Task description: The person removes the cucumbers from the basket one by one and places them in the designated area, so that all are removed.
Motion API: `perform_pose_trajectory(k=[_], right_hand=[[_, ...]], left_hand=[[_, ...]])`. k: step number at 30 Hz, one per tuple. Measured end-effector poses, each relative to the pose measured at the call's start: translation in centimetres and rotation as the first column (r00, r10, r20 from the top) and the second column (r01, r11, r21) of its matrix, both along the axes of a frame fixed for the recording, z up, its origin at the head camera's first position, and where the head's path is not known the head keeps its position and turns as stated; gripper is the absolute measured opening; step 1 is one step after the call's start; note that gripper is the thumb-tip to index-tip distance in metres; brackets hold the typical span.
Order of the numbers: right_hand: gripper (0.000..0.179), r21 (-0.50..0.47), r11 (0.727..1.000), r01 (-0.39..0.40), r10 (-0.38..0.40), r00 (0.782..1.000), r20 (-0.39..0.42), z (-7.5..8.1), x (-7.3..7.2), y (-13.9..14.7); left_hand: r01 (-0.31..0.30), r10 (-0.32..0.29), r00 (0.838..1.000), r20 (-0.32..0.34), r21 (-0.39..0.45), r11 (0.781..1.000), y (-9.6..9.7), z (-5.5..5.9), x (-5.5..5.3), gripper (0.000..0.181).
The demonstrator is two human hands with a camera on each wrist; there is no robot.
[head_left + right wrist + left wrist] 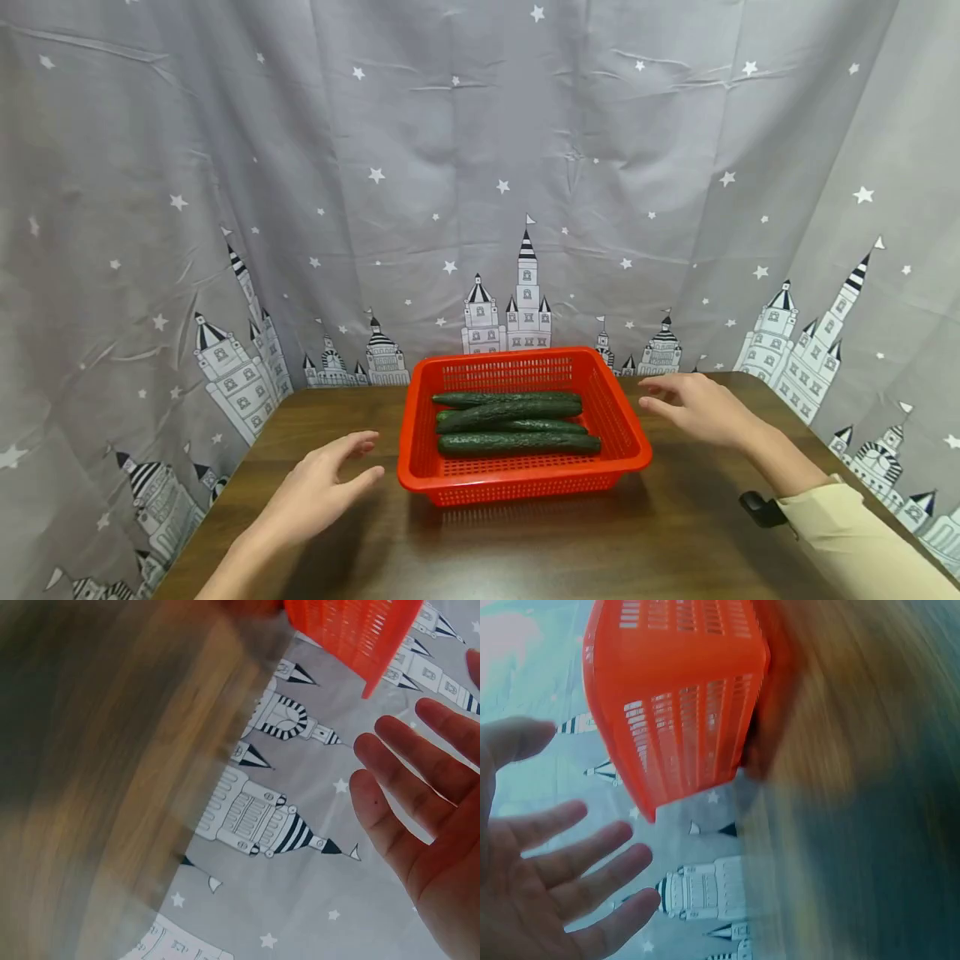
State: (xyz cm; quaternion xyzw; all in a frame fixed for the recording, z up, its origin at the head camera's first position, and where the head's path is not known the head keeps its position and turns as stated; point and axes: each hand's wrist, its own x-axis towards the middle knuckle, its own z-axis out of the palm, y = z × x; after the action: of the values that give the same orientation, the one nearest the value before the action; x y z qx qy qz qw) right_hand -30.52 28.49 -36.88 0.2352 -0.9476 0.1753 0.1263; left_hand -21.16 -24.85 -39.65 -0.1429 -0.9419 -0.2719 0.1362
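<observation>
A red plastic basket (525, 482) with slotted walls stands on the wooden table, and several dark green cucumbers (517, 443) lie side by side in it. To the basket's left is my left hand (318, 487), its fingers spread and apart from the rim. In the left wrist view, that hand (570, 877) shows an empty palm beside the basket wall (679, 742). My right hand (701, 406) hovers off the basket's right side, holding nothing. The right wrist view shows the right hand's (427, 802) extended fingers below the basket's corner (360, 637).
The brown wooden table (525, 550) runs under the basket and hands. Behind and along both sides hangs a grey curtain (480, 167) printed with castles and stars. A small black device (762, 509) sits at the right wrist by a pale yellow sleeve (840, 525).
</observation>
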Motion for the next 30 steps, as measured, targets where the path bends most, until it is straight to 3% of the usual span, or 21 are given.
perform_pose_trajectory(k=[3, 7, 16, 20, 23, 30], right_hand=[[0.032, -0.032, 0.999, -0.019, 0.019, 1.000, 0.007, 0.4, -0.6, -0.4], [0.028, -0.091, 0.995, -0.043, 0.045, 0.999, 0.019, 0.5, -1.3, -1.0], [0.031, -0.211, 0.976, -0.047, 0.070, 0.992, 0.103, 0.6, -3.1, -2.4], [0.033, -0.259, 0.964, -0.053, 0.089, 0.988, 0.126, 0.9, -3.6, -3.3], [0.034, -0.286, 0.956, -0.060, 0.107, 0.982, 0.153, 1.1, -3.8, -3.8], [0.034, -0.338, 0.941, -0.037, 0.117, 0.969, 0.219, 1.7, -4.3, -5.0]], left_hand=[[-0.009, 0.010, 1.000, -0.004, 0.069, 0.998, 0.6, -0.2, -0.4, 0.050], [-0.020, 0.011, 0.999, 0.048, 0.187, 0.982, 1.7, -0.9, -1.0, 0.053], [-0.063, 0.005, 0.988, 0.155, 0.373, 0.926, 3.7, -3.2, -1.9, 0.055], [-0.057, -0.016, 0.987, 0.159, 0.447, 0.893, 4.3, -3.5, -1.9, 0.057], [-0.055, -0.024, 0.987, 0.158, 0.476, 0.878, 4.8, -3.7, -1.9, 0.059], [-0.068, -0.015, 0.985, 0.171, 0.473, 0.878, 5.4, -3.7, -2.0, 0.062]])
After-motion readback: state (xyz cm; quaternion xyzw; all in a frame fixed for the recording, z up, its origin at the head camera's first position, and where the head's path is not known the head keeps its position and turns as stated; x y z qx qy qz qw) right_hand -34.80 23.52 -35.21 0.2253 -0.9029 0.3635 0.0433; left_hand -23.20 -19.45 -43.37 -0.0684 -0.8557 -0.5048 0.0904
